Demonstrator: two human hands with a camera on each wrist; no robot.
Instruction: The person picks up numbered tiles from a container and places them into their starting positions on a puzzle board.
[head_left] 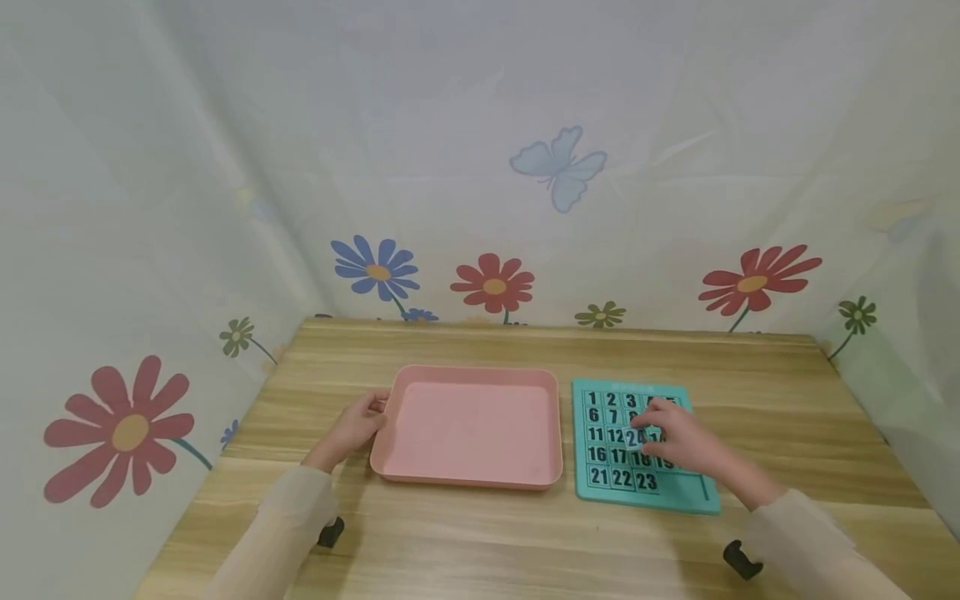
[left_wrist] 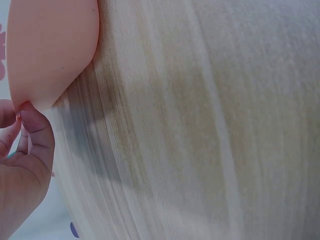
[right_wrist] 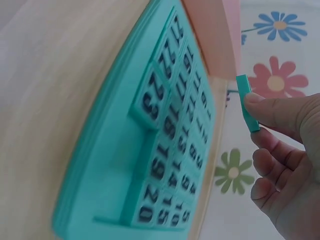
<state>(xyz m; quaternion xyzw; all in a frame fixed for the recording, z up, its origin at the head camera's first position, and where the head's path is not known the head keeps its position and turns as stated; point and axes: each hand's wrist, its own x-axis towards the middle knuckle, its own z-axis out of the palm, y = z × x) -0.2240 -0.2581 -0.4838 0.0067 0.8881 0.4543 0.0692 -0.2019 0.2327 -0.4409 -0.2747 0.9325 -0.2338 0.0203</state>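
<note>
My left hand pinches the left rim of a pink tray between thumb and fingers; the left wrist view shows the thumb at the tray's edge. A teal number tile marked 24 is pinched in my right hand, raised over a teal number puzzle board. On the board, tiles run in rows from 1 up to the 23 tile. To the right of 23, the bottom row has a bare space. My right hand hides part of the upper right tiles in the head view.
The tray stands left of the board on a wooden table, with a narrow gap between them. Behind the table hangs a pale curtain printed with flowers and a butterfly. Black wrist straps show near both sleeves.
</note>
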